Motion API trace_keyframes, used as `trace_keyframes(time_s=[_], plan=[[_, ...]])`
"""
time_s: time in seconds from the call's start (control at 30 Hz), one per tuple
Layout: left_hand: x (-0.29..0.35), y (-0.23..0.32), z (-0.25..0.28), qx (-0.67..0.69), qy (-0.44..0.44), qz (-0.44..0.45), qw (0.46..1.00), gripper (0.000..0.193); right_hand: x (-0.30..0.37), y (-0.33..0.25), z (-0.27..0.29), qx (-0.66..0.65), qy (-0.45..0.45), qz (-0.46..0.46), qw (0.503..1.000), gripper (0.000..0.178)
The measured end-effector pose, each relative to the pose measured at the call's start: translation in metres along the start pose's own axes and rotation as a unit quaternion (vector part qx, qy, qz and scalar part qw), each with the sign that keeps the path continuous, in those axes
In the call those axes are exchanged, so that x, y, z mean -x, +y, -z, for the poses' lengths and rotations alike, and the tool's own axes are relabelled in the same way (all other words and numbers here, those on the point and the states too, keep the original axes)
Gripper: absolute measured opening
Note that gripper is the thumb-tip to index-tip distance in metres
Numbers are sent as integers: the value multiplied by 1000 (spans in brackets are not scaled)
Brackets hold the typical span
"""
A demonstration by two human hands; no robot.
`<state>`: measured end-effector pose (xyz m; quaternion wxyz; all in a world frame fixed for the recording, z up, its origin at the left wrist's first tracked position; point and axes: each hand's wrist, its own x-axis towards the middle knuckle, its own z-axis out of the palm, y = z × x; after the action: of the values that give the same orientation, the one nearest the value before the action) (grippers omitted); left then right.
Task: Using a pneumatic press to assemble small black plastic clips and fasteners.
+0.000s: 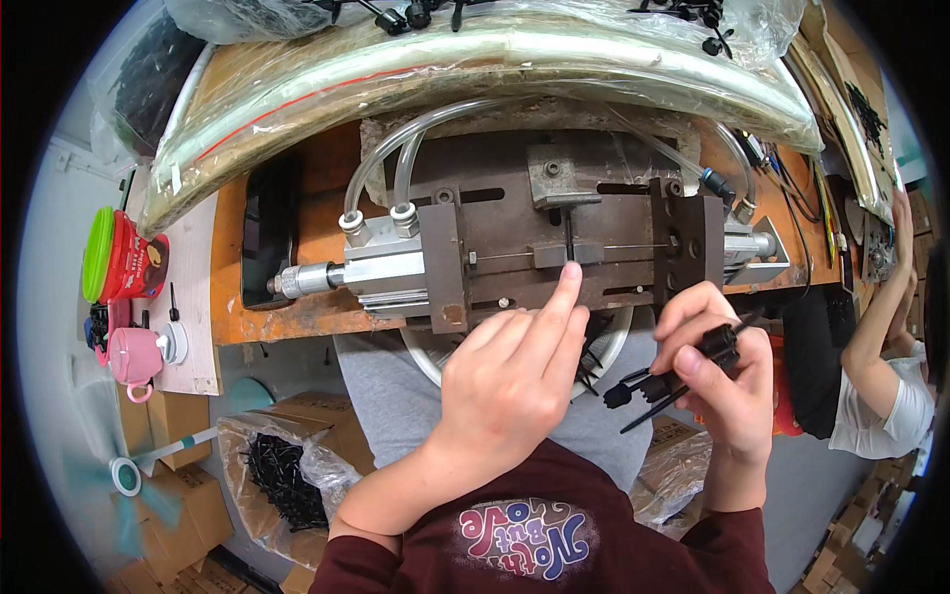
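Right hand (727, 376): fingers closed round several black plastic parts (719, 344). Left hand (505, 381): index stretched out, fingertip at near end of black rod (569, 234); palm hidden, can't tell if anything held. Metal machine (495, 218) around rod, just beyond left fingers. Clear hose (402, 178) farther, left of fingertip.

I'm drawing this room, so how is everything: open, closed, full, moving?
Left hand: index finger extended, fingertip at the black rod
Right hand: closed around black parts
Clear tubes: curved, joined to fittings
Plastic bag: open, black pieces inside
Fan: blades blurred, probably spinning
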<state>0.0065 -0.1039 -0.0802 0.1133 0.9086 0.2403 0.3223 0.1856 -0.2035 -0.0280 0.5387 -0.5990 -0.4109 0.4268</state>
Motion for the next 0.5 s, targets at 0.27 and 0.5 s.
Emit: trace_keyframes(time_s=[0.27, 0.5], plan=[[-9, -2, 2, -11, -15, 4, 1000, 29, 0, 7, 3, -94, -5, 25, 995, 23], [-8, -4, 20, 254, -63, 72, 962, 34, 3, 15, -1, -227, 8, 38, 973, 24]])
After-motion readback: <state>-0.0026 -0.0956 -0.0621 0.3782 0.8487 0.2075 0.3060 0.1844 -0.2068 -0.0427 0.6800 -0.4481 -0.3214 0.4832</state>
